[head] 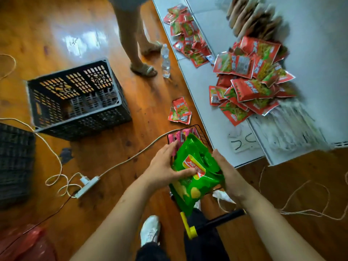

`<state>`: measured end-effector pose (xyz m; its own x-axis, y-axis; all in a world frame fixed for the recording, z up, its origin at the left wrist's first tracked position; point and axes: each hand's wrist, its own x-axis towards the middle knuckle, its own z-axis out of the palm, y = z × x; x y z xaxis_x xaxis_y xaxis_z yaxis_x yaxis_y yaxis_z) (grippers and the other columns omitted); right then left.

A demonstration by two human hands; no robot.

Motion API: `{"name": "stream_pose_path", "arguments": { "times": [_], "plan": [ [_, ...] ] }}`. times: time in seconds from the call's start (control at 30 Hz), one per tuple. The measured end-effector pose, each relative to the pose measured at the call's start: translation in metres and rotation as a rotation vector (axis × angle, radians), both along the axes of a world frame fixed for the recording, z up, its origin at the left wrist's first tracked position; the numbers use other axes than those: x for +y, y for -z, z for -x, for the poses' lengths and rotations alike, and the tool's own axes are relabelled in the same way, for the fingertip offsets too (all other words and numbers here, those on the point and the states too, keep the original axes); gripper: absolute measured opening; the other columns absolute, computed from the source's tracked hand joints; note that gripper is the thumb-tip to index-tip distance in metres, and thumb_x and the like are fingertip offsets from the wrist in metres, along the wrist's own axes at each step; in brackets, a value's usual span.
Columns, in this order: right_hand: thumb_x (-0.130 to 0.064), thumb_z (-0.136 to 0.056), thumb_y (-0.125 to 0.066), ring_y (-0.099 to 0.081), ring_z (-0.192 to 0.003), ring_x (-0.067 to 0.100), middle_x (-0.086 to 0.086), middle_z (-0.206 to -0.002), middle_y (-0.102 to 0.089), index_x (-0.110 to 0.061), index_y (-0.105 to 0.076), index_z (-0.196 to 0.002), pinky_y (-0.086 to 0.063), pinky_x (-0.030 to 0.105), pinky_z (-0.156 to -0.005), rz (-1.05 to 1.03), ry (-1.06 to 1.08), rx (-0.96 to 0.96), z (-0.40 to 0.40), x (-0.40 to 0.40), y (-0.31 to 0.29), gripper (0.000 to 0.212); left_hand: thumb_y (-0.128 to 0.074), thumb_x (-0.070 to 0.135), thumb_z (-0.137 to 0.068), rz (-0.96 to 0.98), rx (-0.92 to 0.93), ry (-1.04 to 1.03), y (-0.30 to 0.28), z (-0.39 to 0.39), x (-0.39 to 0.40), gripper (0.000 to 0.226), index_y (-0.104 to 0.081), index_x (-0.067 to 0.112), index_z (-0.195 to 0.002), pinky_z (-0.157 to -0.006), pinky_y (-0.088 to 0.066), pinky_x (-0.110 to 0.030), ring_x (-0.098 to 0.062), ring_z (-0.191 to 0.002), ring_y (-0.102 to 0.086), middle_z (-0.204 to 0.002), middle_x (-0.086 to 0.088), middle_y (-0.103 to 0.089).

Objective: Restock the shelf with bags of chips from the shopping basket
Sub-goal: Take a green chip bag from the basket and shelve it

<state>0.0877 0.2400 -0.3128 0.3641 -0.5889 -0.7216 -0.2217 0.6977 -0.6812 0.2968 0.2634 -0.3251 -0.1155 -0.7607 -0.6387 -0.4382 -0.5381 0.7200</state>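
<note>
Fingers of both hands grip crinkly glossy green chip bag.

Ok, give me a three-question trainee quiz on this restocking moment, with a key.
1. True or false: both hands hold the green chip bag.
2. What colour are the bags still in the wire basket?
3. The loose red packets on the floor lie: A) inside the black crate, B) between crate and shelf, C) under the water bottle.

Key: 1 true, left hand and right hand; 2 pink; 3 B.
</note>
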Motion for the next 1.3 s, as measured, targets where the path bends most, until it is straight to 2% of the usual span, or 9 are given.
{"name": "stream_pose_path", "arguments": {
  "times": [0.1, 0.23, 0.33, 0.57, 0.8, 0.87, 1.0, 1.17, 1.3],
  "plan": [
    [-0.072, -0.087, -0.027, -0.062, -0.117, 0.029, 0.012, -0.126, -0.065, -0.022, -0.055, -0.134, -0.049, 0.047, -0.097, 0.077, 0.159, -0.103, -0.003, 0.029, -0.085, 0.075, -0.079, 0.061, -0.064, -0.056, 0.147, -0.013, -0.077, -0.004, 0.017, 0.081, -0.048, 0.032, -0.133, -0.091, -0.057, -0.032, -0.005, -0.098, -0.070, -0.117, 0.009, -0.069],
    [-0.072, -0.081, -0.032, -0.062, -0.110, 0.030, 0.016, -0.120, -0.066, -0.015, -0.057, -0.130, -0.050, 0.046, -0.093, 0.137, 0.582, -0.194, 0.007, 0.085, -0.190, 0.079, -0.072, 0.068, -0.066, 0.131, 0.022, -0.068, -0.182, 0.037, 0.032, 0.064, -0.055, 0.029, -0.114, -0.075, -0.051, -0.023, -0.004, -0.084, -0.064, -0.103, 0.013, -0.068],
    [-0.068, -0.076, -0.058, -0.068, -0.106, 0.018, 0.001, -0.117, -0.070, -0.028, -0.056, -0.128, -0.054, 0.038, -0.088, 0.215, 0.674, 0.005, 0.028, 0.127, -0.251, 0.065, -0.069, 0.068, -0.070, 0.233, 0.022, -0.080, -0.248, 0.095, 0.050, 0.056, -0.053, 0.027, -0.105, -0.067, -0.049, -0.023, -0.006, -0.081, -0.064, -0.093, 0.014, -0.066],
    [-0.039, -0.087, -0.067, -0.066, -0.072, -0.009, -0.013, -0.092, -0.070, -0.029, -0.060, -0.110, -0.047, 0.008, -0.058, 0.486, 0.915, 0.343, 0.142, 0.227, -0.368, 0.025, -0.064, 0.058, -0.082, 0.325, 0.256, 0.100, -0.362, 0.243, 0.126, 0.044, -0.052, 0.028, -0.111, -0.072, -0.046, -0.025, -0.010, -0.088, -0.060, -0.093, 0.016, -0.060],
    [-0.034, -0.077, -0.080, -0.072, -0.089, 0.006, -0.011, -0.103, -0.073, -0.037, -0.056, -0.114, -0.059, 0.032, -0.082, 0.520, 1.254, 0.347, 0.295, 0.384, -0.404, 0.044, -0.068, 0.043, -0.085, 0.371, 0.449, 0.509, -0.406, 0.418, 0.244, 0.036, -0.055, 0.029, -0.115, -0.067, -0.052, -0.017, -0.002, -0.089, -0.065, -0.106, 0.008, -0.069],
    [-0.028, -0.079, -0.078, -0.072, -0.090, 0.007, -0.011, -0.104, -0.073, -0.038, -0.057, -0.111, -0.059, 0.030, -0.081, 0.537, 1.382, 0.327, 0.336, 0.437, -0.407, 0.039, -0.068, 0.038, -0.087, 0.347, 0.490, 0.619, -0.414, 0.475, 0.289, 0.031, -0.054, 0.027, -0.113, -0.058, -0.051, -0.011, -0.002, -0.085, -0.066, -0.102, 0.008, -0.068],
    [-0.023, -0.082, -0.076, -0.071, -0.091, 0.006, -0.014, -0.103, -0.072, -0.037, -0.058, -0.115, -0.058, 0.030, -0.080, 0.529, 1.603, 0.382, 0.420, 0.540, -0.401, 0.040, -0.070, 0.040, -0.084, 0.287, 0.540, 0.797, -0.410, 0.587, 0.385, 0.033, -0.051, 0.034, -0.111, -0.075, -0.058, -0.030, -0.009, -0.092, -0.068, -0.105, 0.009, -0.068],
    [-0.021, -0.085, -0.072, -0.065, -0.085, -0.003, -0.013, -0.103, -0.069, -0.036, -0.055, -0.116, -0.049, 0.009, -0.058, 0.516, 1.802, 0.477, 0.503, 0.636, -0.383, 0.038, -0.067, 0.037, -0.088, 0.318, 0.543, 0.971, -0.396, 0.693, 0.480, 0.032, -0.053, 0.025, -0.114, -0.059, -0.049, -0.015, -0.004, -0.085, -0.066, -0.099, 0.011, -0.067],
    [-0.034, -0.083, -0.072, -0.067, -0.096, 0.008, -0.011, -0.108, -0.069, -0.035, -0.055, -0.123, -0.056, 0.028, -0.078, 0.438, 1.942, 0.450, 0.559, 0.676, -0.366, 0.043, -0.068, 0.037, -0.087, 0.340, 0.518, 1.125, -0.381, 0.772, 0.517, 0.026, -0.057, 0.028, -0.109, -0.062, -0.050, -0.015, -0.004, -0.084, -0.068, -0.100, 0.009, -0.069]
  ]
}}
